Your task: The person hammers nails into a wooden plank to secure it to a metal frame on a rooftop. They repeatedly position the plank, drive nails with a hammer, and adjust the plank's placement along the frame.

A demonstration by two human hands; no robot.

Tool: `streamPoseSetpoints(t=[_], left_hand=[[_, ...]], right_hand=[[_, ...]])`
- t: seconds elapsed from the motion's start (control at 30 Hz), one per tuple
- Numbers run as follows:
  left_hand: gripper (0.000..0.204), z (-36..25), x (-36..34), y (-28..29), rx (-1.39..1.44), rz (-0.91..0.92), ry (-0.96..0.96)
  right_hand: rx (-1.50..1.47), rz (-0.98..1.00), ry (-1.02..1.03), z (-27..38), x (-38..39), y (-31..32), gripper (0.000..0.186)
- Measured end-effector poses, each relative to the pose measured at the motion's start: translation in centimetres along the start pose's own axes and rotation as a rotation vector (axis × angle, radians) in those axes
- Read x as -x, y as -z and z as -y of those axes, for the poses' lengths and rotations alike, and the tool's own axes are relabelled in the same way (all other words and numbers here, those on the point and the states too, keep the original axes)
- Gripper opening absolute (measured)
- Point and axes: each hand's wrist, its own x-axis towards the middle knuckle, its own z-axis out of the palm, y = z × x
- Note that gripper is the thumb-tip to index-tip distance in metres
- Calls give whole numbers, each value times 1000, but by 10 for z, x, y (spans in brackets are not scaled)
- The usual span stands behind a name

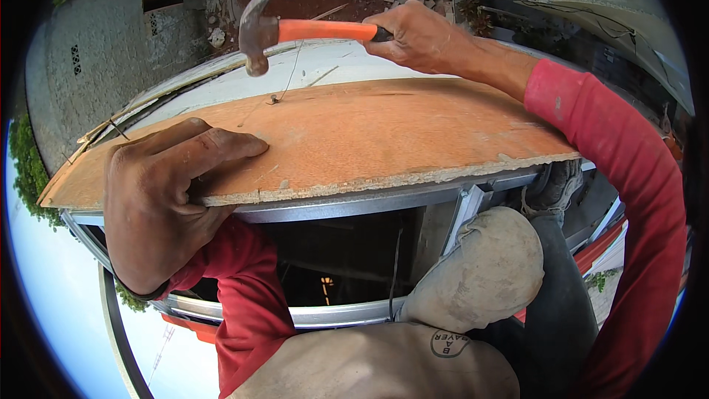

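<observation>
Right hand [417, 33]: I gripped the hammer [258, 29], head above the nail [273, 98].
Left hand [159, 192]: I clamped the board [354, 133] edge.
Risk: a skewed blow might have bent the nail.

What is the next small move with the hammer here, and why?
Probably bring the hammer straight down onto the nail. The right hand holds it raised just above the nail, which looks bent and still stands out of the plywood board, while the left hand grips the board's near edge to steady it.
</observation>
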Motion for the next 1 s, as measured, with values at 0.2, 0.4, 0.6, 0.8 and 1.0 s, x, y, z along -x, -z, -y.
streamPoseSetpoints(t=[0.2,0.4,0.6,0.8,1.0], left_hand=[[36,0,2,-1,12,0,28],[35,1,1,0,1,1,17],[33,0,1,0,-4,-4,9],[31,2,3,-5,22,-33,-4],[19,19,8,-7,-35,-126,-66]], right_hand=[[11,53,-31,5,-5,7,29],[132,85,75,-2,3,3,23],[-10,89,-125,9,-2,11,30],[177,172,-57,14,-8,23,49],[19,218,-315,122,22,109,64]])
